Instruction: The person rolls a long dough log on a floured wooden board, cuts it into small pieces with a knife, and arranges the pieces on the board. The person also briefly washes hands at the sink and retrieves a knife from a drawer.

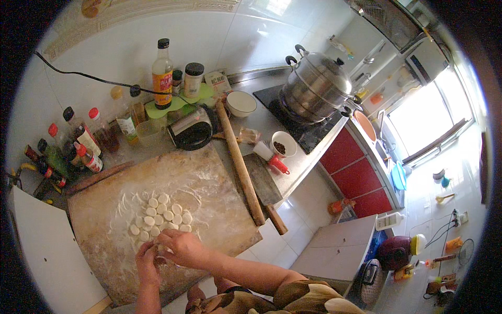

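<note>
Both hands meet over the near part of a floured wooden board [219, 230]. My left hand [148, 264] is curled at the left, its fingertips close against those of my right hand [181, 248]. The right hand's fingers bend inward from above, pinched together. Whatever sits between the fingers is hidden by the hands. Just beyond them lies a cluster of small, round, pale dough pieces [161, 209], dusted with flour and set close together. Loose flour is smeared around the cluster.
Along the board's right side lie a long rolling pin [238, 162] and a cleaver [261, 180]. Farther back are a red-handled brush [278, 164], a small bowl of dark bits [284, 142], a white bowl [241, 104] and a steamer pot [316, 86]. Several bottles [162, 73] line the wall.
</note>
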